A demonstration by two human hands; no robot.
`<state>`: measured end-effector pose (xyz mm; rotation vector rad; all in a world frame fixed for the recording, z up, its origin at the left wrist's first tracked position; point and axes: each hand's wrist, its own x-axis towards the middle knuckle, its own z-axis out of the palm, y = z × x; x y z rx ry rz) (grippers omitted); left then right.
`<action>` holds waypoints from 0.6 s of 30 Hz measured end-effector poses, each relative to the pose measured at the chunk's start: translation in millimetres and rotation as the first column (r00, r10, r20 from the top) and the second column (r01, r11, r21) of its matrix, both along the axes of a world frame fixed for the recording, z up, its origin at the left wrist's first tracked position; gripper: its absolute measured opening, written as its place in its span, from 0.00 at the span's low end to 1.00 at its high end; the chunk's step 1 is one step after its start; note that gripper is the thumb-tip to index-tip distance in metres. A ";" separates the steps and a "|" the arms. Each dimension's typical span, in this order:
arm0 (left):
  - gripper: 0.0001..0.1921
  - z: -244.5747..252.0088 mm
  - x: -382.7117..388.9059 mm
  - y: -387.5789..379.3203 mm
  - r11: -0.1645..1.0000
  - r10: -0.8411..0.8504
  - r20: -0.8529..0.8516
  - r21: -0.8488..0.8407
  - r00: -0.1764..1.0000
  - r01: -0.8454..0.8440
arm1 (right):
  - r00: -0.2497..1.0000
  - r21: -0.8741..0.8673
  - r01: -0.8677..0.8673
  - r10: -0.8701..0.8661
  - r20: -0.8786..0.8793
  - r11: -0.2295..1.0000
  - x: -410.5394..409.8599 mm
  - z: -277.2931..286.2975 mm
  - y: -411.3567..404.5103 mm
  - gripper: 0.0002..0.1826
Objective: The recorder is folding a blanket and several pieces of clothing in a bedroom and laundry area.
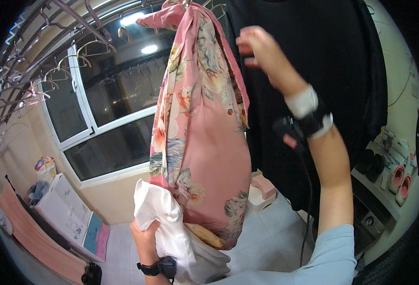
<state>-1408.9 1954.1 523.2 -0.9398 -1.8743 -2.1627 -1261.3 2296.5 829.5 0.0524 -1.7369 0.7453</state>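
Note:
My left hand [144, 233] grips a bunched white cloth [173, 228], which drapes down from it and could be a garment. Just above and behind the cloth hangs a pink floral fabric [216, 153], gathered at its top near the rail, with a yellowish patch at its lower edge. My right hand [261, 50], blurred, is raised to the right of the fabric's upper part. Its fingers are apart and hold nothing. Behind that hand hangs a large black garment [323, 53]. Both wrists wear black strapped devices.
Hangers [95, 44] line metal rails at upper left, before a white-framed window [106, 124]. Below stand a white storage box [65, 206] and a peach cloth [35, 224]. A pink-and-white stool [262, 192] sits on the tiled floor. Shoes [403, 185] rest on a shelf at right.

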 end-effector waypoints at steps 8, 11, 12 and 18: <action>0.13 1.0 -3.4 1.5 1.000 0.025 0.023 -0.009 0.999 -0.025 | 0.825 0.562 0.524 -0.545 -0.150 0.640 -67.9 86.9 -13.3 0.22; 0.13 2.5 -3.6 3.4 0.998 0.044 -0.022 -0.052 0.999 -0.046 | 0.799 0.480 0.598 -0.431 -0.419 0.642 -67.5 66.0 -9.2 0.23; 0.13 3.2 -3.8 3.8 0.998 0.045 -0.012 -0.040 0.999 -0.046 | 0.768 0.399 0.635 -0.485 -0.419 0.661 -60.4 55.2 -8.2 0.24; 0.15 4.6 -8.4 1.4 0.999 -0.045 -0.002 0.002 0.999 0.045 | 0.713 0.386 0.701 -0.576 -0.400 0.600 -17.9 -26.8 -34.5 0.15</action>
